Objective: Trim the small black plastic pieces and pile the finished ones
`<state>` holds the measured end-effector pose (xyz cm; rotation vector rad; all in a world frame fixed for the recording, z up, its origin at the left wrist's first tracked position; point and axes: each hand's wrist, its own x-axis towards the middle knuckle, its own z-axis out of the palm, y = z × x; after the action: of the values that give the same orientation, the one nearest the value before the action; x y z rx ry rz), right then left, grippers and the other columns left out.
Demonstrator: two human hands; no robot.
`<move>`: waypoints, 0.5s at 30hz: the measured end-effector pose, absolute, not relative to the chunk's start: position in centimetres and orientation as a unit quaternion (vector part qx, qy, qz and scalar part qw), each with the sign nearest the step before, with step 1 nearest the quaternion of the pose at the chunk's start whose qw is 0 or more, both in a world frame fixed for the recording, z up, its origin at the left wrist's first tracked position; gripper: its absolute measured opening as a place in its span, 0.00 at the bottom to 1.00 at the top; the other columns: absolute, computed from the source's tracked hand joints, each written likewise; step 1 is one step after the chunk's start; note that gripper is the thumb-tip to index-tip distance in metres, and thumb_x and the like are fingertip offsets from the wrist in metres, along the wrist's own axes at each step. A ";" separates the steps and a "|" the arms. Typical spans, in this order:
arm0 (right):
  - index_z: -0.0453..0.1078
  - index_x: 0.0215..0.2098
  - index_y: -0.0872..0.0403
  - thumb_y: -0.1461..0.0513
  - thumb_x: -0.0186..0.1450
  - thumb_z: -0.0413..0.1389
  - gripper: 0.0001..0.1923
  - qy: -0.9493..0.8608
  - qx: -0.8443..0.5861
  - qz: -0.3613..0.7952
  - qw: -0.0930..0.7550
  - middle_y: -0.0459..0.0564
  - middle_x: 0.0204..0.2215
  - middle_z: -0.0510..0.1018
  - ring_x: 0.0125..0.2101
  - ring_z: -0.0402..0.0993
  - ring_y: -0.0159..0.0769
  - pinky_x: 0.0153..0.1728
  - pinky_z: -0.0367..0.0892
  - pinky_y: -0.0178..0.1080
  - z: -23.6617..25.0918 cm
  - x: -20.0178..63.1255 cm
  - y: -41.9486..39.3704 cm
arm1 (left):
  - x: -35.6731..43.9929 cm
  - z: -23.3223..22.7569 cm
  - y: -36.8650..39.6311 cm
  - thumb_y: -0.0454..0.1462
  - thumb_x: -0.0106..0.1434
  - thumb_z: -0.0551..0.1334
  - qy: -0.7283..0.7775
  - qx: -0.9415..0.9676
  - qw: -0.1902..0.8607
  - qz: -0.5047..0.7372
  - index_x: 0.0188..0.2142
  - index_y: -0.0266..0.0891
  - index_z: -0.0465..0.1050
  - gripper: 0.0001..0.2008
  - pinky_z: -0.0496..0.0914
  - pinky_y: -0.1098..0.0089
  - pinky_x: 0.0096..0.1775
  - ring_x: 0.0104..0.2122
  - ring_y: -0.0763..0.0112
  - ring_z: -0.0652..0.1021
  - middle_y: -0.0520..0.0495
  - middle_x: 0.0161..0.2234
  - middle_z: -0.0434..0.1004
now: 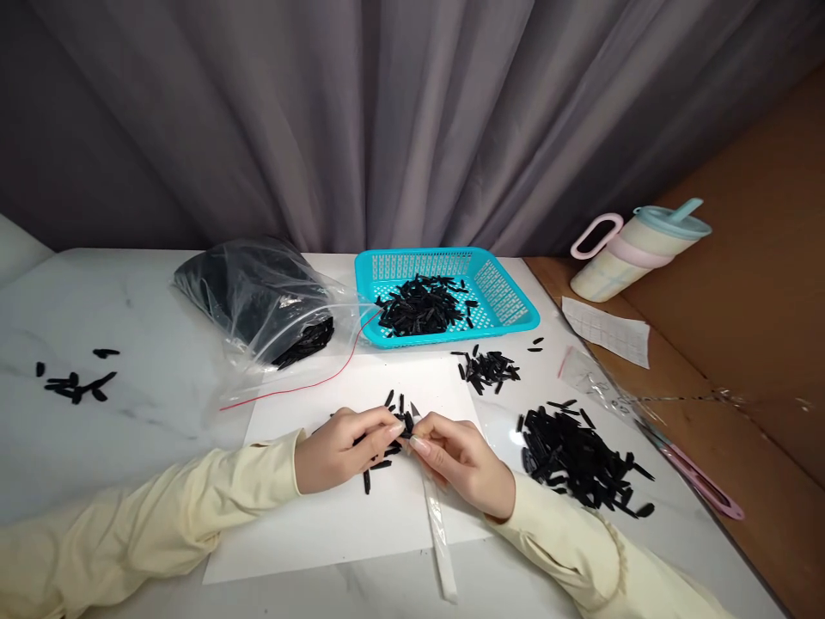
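- Two hands meet over a white sheet (pixel 348 524) on the worktop (pixel 129 301); the left hand (pixel 339 447) and right hand (pixel 461 460) both pinch one small black piece (pixel 405 427) at the fingertips.
- A clear strip (pixel 438 529) runs down from the right hand.
- Loose black bits (pixel 380 464) lie under the hands.
- A big pile (pixel 580 464) waits at the right, a small pile (pixel 490 370) sits nearby, and a blue basket (pixel 503 288) holds more, so it looks partly done.
- An open bag (pixel 258 297) sits at the left.
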<state>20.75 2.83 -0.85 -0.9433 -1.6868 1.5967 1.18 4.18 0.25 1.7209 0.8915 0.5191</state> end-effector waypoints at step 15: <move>0.60 0.30 0.55 0.52 0.65 0.49 0.15 -0.619 -0.336 0.635 0.318 0.39 0.17 0.60 0.15 0.55 0.24 0.16 0.53 0.31 -0.8 21.0 2.9 | 1.1 -0.2 4.1 0.41 0.65 0.49 0.357 0.735 0.520 0.248 0.32 0.37 0.64 0.11 0.56 0.77 0.20 0.15 0.81 0.57 0.60 0.14 0.56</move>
<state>21.04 2.86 -0.82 -0.8848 -1.6275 1.6707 1.10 4.07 -0.19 1.7632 0.8557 0.5935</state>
